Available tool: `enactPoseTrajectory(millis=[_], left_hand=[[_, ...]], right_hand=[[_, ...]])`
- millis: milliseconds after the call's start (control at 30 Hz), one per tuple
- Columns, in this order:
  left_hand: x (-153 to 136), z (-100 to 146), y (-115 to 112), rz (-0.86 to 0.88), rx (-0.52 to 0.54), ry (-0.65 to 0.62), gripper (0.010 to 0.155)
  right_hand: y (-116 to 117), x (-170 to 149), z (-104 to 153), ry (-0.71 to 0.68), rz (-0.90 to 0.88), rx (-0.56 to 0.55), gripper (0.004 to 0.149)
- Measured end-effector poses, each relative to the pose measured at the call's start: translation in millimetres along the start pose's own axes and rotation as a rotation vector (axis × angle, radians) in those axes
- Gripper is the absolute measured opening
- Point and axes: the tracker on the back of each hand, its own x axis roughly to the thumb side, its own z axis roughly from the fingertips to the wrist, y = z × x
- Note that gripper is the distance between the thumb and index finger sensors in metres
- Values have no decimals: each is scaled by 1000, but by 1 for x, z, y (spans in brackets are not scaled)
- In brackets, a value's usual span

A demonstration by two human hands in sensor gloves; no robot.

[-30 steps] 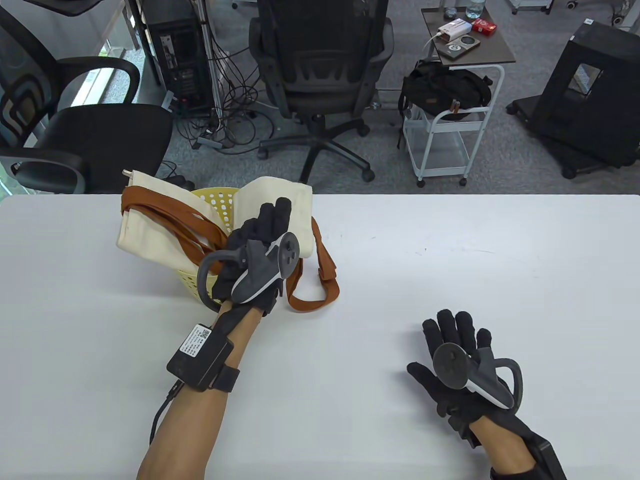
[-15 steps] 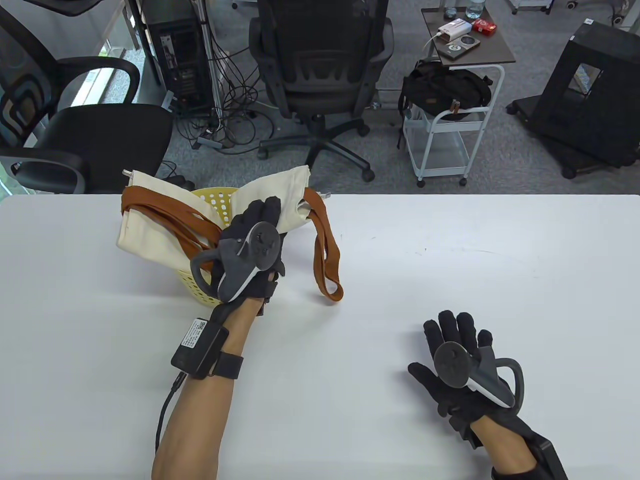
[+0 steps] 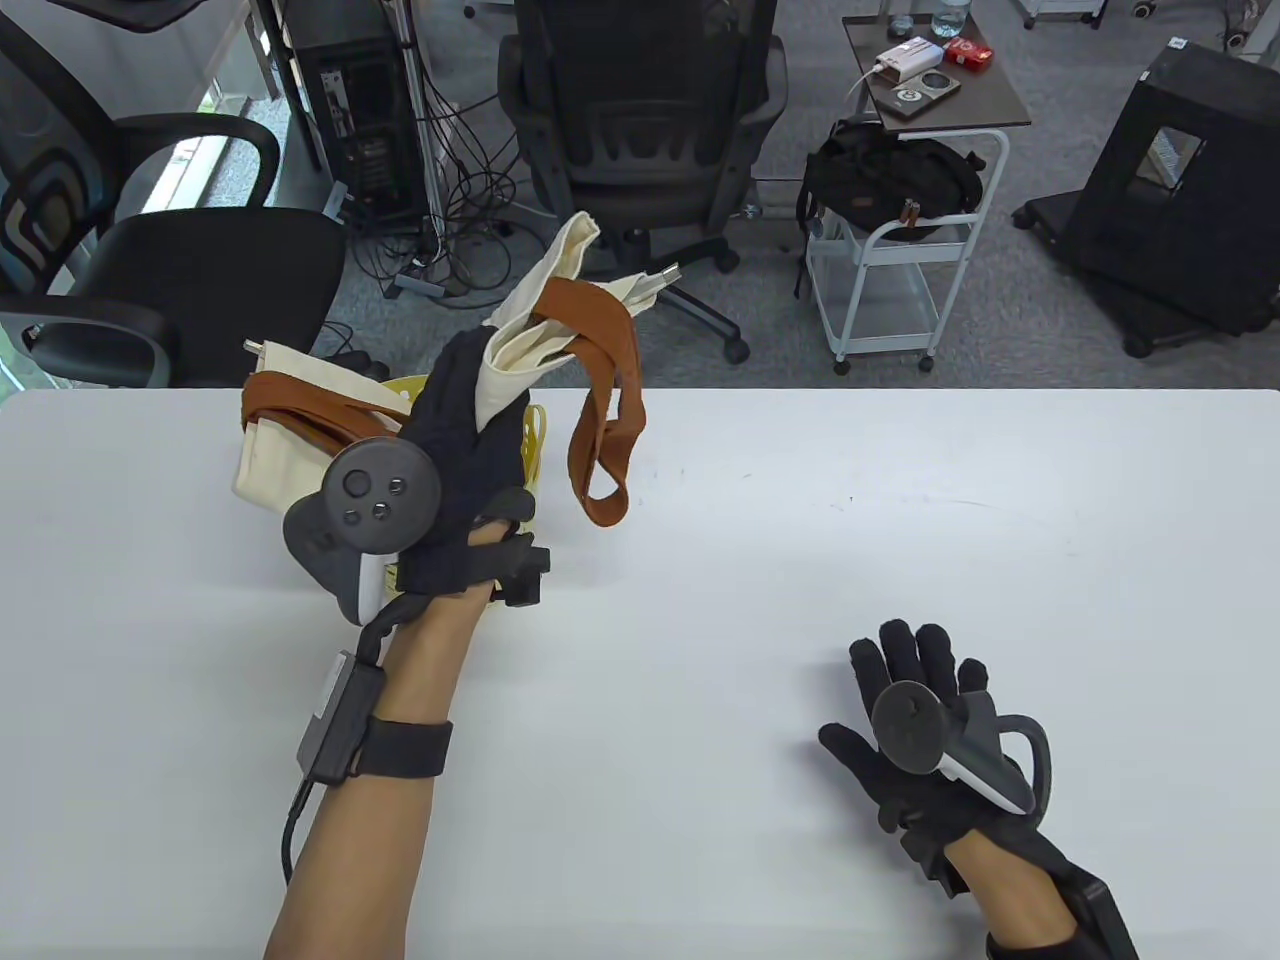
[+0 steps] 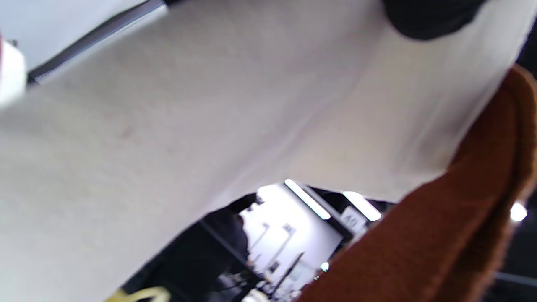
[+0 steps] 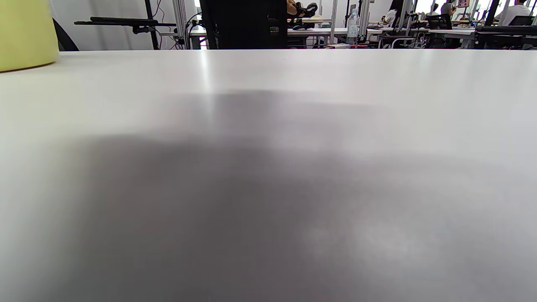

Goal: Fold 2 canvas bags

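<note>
Above the pale yellow perforated plastic basket point(image 3: 400, 392), the left hand point(image 3: 455, 490) grips a cream canvas bag point(image 3: 520, 330) with brown straps point(image 3: 608, 400), fingers curled round the bunched cloth and hidden by it; a second cream canvas bag point(image 3: 290, 425) lies across the basket's left rim, partly covered by the hand; well right of the basket, the right hand point(image 3: 915, 720) rests flat on the white table point(image 3: 900, 520), fingers spread, holding nothing; the left wrist view shows only blurred cloth.

White table point(image 3: 900, 520), yellow perforated basket point(image 3: 440, 385) at its far left, office chairs point(image 3: 640, 150), white cart point(image 3: 890, 280) beyond
</note>
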Motion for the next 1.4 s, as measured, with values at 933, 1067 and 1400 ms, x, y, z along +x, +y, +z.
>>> enactPoseTrajectory(millis=[933, 1067, 1400], left_hand=[[-48, 102, -53, 834, -395, 249, 50], [-71, 110, -79, 902, -471, 312, 50], [-93, 114, -102, 978, -595, 402, 50]], right_hand=[[-2, 0, 1, 3, -13, -11, 82], [-2, -4, 0, -2, -70, -7, 82], [-39, -1, -11, -60, -354, -90, 78]])
